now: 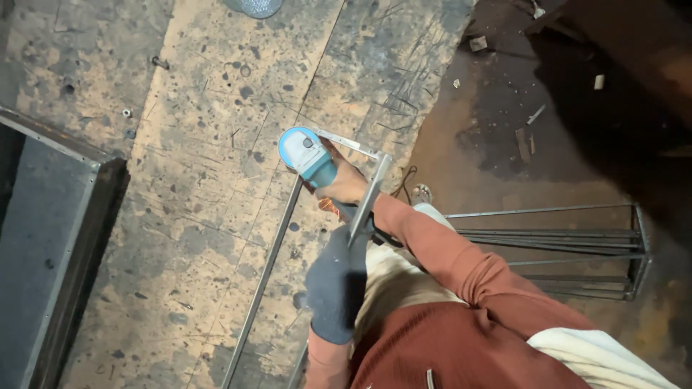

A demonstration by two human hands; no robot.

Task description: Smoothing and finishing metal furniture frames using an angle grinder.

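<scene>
My right hand (pixel 344 181), bare, grips a blue angle grinder (pixel 303 153) whose round head lies at the top corner of a thin steel frame (pixel 376 180). The frame rests on a scarred, stained workbench top (pixel 202 216). One of its long bars (pixel 263 277) runs down toward the lower left. My left hand (pixel 335 284) wears a dark glove and holds the frame's upright bar just below the grinder. Rust-red sleeves cover both arms.
A dark metal-edged panel (pixel 65 245) lies along the bench's left side. On the dirty floor to the right sits a welded rack of thin steel bars (pixel 569 248). Small nuts (pixel 127 113) and scraps (pixel 525 142) are scattered about.
</scene>
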